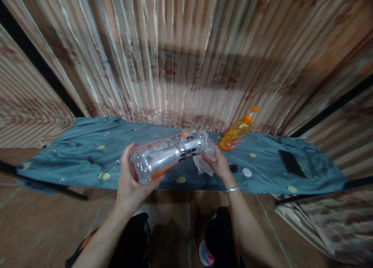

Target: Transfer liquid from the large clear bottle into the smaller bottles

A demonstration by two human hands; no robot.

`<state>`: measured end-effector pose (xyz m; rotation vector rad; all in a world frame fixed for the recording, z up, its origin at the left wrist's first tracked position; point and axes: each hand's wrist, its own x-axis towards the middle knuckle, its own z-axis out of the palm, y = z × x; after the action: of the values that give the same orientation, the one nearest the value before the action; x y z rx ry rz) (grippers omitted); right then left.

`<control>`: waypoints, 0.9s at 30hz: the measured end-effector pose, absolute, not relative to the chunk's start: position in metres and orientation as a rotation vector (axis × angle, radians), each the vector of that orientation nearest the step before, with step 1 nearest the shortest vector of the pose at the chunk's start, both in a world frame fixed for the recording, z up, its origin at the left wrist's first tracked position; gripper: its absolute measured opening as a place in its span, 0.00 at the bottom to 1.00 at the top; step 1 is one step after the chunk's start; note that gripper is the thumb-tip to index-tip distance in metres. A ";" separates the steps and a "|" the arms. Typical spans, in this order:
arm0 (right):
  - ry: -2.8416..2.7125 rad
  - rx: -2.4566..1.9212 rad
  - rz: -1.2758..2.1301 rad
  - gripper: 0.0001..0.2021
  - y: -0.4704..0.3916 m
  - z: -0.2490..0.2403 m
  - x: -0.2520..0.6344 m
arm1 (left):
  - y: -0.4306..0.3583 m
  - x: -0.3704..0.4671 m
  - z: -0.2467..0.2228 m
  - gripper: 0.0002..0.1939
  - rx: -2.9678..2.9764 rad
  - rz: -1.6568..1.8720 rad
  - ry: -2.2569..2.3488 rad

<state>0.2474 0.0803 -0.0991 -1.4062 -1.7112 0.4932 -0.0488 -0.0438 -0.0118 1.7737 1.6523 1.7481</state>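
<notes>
A large clear plastic bottle (163, 155) with a silver and orange label lies tilted in the air above the cloth-covered table. My left hand (131, 180) wraps round its base end, fingers and thumb on opposite sides. At the other end, my right hand (220, 165) closes on the clear plastic top part (208, 146), which sits at an angle to the body. Whether that part is joined to the bottle or separate, I cannot tell. Below it, a crumpled whitish piece (202, 166) lies on the cloth, partly hidden by my right hand.
An orange pump bottle (236, 134) stands behind my right hand. A small black cap (233, 167) and a white round lid (247, 172) lie near my right wrist. Farther right is a dark phone (291, 163). A pleated curtain (180, 65) hangs behind the table (87, 155).
</notes>
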 end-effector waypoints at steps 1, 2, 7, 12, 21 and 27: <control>-1.714 -1.398 0.500 0.28 0.080 -0.099 0.247 | -0.044 -0.049 -0.011 0.53 1.768 1.750 1.654; -1.714 -1.395 0.506 0.27 0.080 -0.100 0.248 | -0.045 -0.048 -0.011 0.52 1.760 1.750 1.656; -1.718 -1.400 0.495 0.28 0.082 -0.101 0.248 | -0.046 -0.047 -0.007 0.51 1.721 1.757 1.653; -1.721 -1.405 0.478 0.28 0.082 -0.100 0.248 | -0.045 -0.047 -0.005 0.52 1.694 1.748 1.626; -1.721 -1.428 0.488 0.27 0.079 -0.096 0.246 | -0.045 -0.045 -0.002 0.52 1.613 1.748 1.610; -1.717 -1.399 0.497 0.27 0.080 -0.096 0.247 | -0.045 -0.045 -0.001 0.52 1.612 1.743 1.587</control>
<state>0.2466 0.0802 -0.0963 -1.3991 -1.7174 0.4970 -0.0447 -0.0448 -0.0009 1.6120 1.5867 1.7434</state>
